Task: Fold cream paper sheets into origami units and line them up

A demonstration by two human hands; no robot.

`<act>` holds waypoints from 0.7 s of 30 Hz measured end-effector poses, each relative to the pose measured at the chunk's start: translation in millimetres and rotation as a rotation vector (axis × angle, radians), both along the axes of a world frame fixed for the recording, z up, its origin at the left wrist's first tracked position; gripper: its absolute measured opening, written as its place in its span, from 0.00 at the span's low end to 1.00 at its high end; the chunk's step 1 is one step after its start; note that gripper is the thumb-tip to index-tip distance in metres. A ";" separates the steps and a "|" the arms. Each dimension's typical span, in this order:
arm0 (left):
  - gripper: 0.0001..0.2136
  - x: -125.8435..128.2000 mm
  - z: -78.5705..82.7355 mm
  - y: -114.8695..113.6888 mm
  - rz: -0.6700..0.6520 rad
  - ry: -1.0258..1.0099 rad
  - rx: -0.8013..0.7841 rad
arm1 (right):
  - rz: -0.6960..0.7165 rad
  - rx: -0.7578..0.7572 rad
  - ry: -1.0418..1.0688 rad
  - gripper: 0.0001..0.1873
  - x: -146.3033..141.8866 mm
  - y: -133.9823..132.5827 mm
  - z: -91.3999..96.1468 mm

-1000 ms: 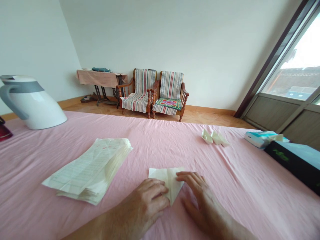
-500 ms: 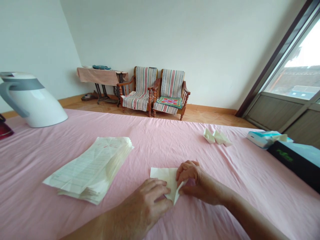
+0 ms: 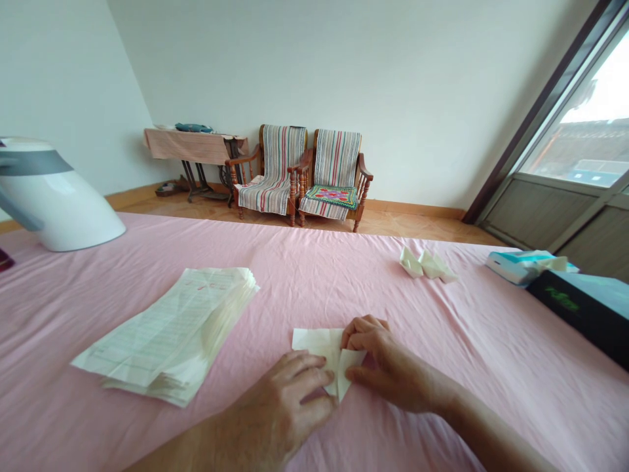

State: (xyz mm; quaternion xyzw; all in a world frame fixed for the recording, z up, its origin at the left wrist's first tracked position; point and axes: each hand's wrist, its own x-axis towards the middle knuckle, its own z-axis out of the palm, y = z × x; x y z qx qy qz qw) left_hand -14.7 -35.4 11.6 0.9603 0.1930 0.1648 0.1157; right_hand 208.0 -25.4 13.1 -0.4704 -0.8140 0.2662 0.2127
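Note:
A small folded sheet of cream paper [image 3: 319,344] lies on the pink tablecloth [image 3: 319,275] in front of me. My left hand [image 3: 289,400] rests on its near left part with fingers pressing it down. My right hand [image 3: 381,360] pinches the paper's right flap between thumb and fingers and holds it lifted a little. To the left lies a stack of lined paper sheets [image 3: 171,328].
Two small folded paper boats [image 3: 426,264] sit at the far right of the table. A tissue pack [image 3: 523,265] and a dark box [image 3: 584,311] lie at the right edge. A white jug [image 3: 54,203] stands far left. Two wooden chairs [image 3: 307,177] are by the wall.
My right hand went from lying flat on the paper to pinching its right flap and turning it up. My left hand stayed pressed on the paper.

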 end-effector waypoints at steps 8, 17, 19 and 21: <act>0.12 -0.7 -4.5 1.0 0.004 0.001 -0.027 | -0.011 0.015 0.016 0.11 1.2 -3.4 -5.4; 0.12 -2.8 -11.5 2.7 -0.018 -0.018 -0.018 | 0.007 0.025 -0.004 0.08 1.1 -4.3 -7.3; 0.12 -2.6 -11.2 3.3 -0.029 -0.021 -0.007 | -0.001 0.017 -0.017 0.08 0.1 -4.4 -7.3; 0.11 -2.2 -10.2 3.6 -0.039 -0.020 0.008 | -0.012 0.011 -0.028 0.07 -1.0 -4.7 -7.2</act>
